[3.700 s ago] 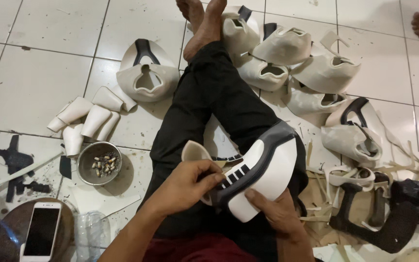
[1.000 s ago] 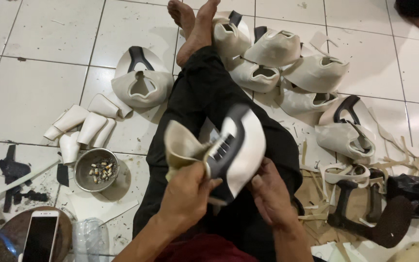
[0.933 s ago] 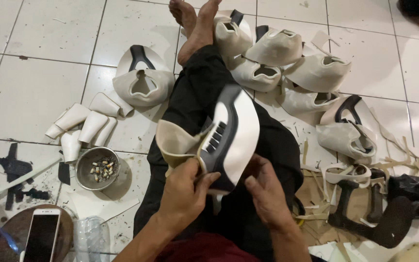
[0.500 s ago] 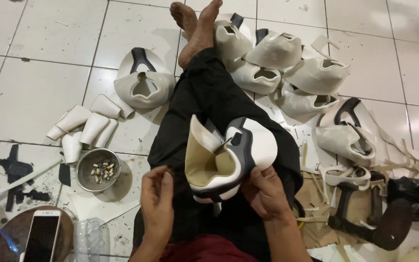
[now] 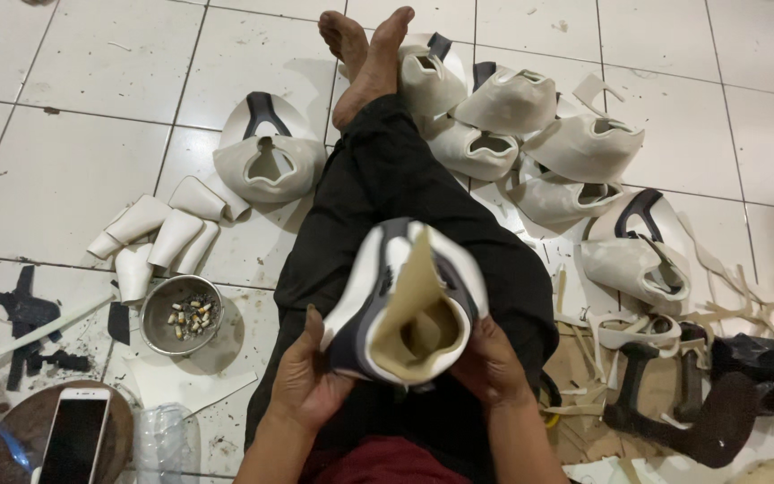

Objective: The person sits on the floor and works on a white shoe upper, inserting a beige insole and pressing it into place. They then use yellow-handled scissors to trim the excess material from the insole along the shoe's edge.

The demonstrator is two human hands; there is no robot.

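Over my lap I hold a white and dark grey shoe upper [image 5: 402,300] with its beige-lined opening turned towards me. My left hand [image 5: 308,381] cups its left side, fingers spread along the white panel. My right hand [image 5: 492,360] grips its right edge from below. My legs in black trousers [image 5: 387,184] stretch away across the tiled floor, bare feet [image 5: 365,49] crossed at the top.
Several white shoe uppers [image 5: 512,125] lie to the right of my legs, and one more [image 5: 266,152] to the left. Curved white pieces [image 5: 159,235], a small metal bowl [image 5: 181,314], a phone [image 5: 73,439], a black iron stand [image 5: 683,417] and beige scraps [image 5: 718,305] surround me.
The upper has been rotated in my hands: earlier its laced outer side faced up, now its open beige inside faces me. My left hand shifted from gripping the tongue to cupping the side.
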